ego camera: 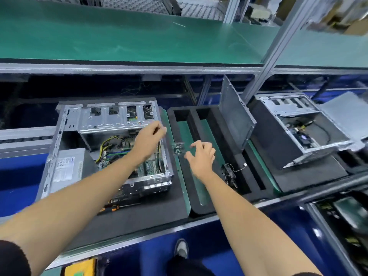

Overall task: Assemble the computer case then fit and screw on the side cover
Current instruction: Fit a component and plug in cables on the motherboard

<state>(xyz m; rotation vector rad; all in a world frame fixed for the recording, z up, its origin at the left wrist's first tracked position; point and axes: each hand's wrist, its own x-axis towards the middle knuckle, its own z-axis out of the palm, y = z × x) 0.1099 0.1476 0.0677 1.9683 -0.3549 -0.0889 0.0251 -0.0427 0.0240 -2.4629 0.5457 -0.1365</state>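
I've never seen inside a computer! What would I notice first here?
First, the open computer case on the left, showing coloured wires and a green circuit board, with the left hand at its edge. Next, the right hand spreads its fingers over the black foam tray, where a grey side cover leans.

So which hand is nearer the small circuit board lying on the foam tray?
Right. The right hand hovers just beside the small circuit board; the left hand is further off, at the open case rim.
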